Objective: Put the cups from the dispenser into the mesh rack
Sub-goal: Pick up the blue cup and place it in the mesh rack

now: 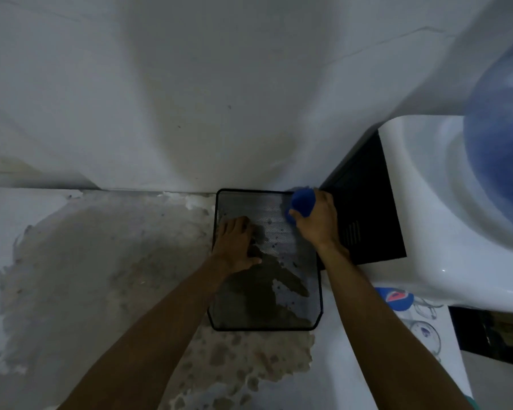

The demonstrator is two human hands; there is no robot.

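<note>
A black mesh rack (316, 291) stands on the floor against the wall, seen from above. My left hand (237, 247) rests on the rack's left rim, fingers curled over the edge. Over the rack's far right corner my right hand (317, 220) is closed around a blue cup (301, 201), which is blurred. A white water dispenser (421, 208) with a black side panel stands just right of the rack, and a big blue bottle (501, 149) sits on top of it.
The floor (101, 276) is stained and patchy around the rack. A white wall (190, 99) rises right behind it. Below the dispenser's front lie a blue and red cap-like object (396, 297) and some clear cups (425, 332).
</note>
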